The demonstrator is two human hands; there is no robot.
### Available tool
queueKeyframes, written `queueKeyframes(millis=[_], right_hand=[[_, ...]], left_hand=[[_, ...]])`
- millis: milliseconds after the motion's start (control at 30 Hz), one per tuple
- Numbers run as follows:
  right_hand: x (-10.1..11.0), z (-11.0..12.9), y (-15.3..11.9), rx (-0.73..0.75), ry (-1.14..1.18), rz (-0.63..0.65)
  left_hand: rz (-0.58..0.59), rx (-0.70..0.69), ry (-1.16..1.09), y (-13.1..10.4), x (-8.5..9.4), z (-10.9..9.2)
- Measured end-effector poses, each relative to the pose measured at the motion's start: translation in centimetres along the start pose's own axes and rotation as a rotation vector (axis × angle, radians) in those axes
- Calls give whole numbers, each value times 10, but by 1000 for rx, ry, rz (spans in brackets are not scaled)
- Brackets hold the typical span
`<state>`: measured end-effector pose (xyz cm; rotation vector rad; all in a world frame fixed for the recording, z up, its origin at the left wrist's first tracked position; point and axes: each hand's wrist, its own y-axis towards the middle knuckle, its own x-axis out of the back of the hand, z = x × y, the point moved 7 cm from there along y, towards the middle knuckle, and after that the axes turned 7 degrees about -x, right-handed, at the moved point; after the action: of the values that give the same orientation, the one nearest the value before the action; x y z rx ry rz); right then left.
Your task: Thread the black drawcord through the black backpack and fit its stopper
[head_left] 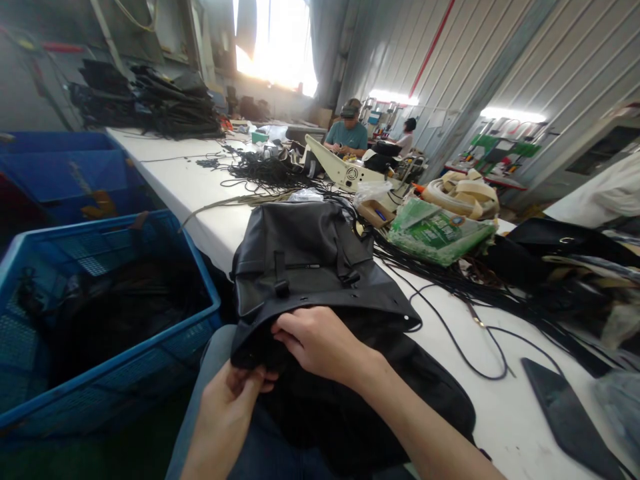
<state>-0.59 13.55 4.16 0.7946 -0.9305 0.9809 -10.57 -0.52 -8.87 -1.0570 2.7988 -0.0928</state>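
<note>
Right hand (320, 340): nearest the camera; grip closed in a pinch on the flap edge of a black bag. Whether a small fitting is also pinched cannot be told.

Left hand (233, 393): below and to the left; grip closed on the same flap near its corner, the fingertips partly hidden.

Bag (300, 227), 1: laid partly on the white worktop (175, 167), its near part overhanging the jeans (217, 353). 2 straps are seen on it, with a short metallic detail between them. Small holes are seen along the flap (370, 300).

State of work, as judged: body formed, straps attached, flap holed. The flap is being handled at its edge; no closed fastening can be made out there. What is left cannot be settled.

Surroundings, left: blue crate (150, 357), dark goods inside; black stack (170, 100) on the far worktop.

Surroundings, right: looped cord (467, 363), dark flat slab (565, 410), green packet (440, 230), pale rolls (463, 193), small carton (375, 213).

Background: cream machine (340, 172); 2 people, 1 in a teal shirt (350, 137), seated behind it.
</note>
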Motion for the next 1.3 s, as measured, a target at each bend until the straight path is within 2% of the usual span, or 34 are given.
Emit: queueKeyframes(millis=[267, 700, 933, 1067, 1167, 1300], right_hand=[[-17, 6, 0, 32, -53, 9], [-18, 13, 5, 20, -66, 52], [-32, 15, 10, 3, -61, 147], [-43, 18, 14, -5, -41, 173], [-43, 19, 16, -21, 23, 160], [-30, 6, 15, -93, 206, 113]], left_hand=[[13, -25, -25, -2, -3, 7], [2, 3, -63, -3, -6, 0], [28, -46, -61, -4, -5, -3], [20, -59, -5, -3, 4, 0], [-19, -74, 96, 0, 14, -3], [-199, -127, 236, 8, 46, -22]])
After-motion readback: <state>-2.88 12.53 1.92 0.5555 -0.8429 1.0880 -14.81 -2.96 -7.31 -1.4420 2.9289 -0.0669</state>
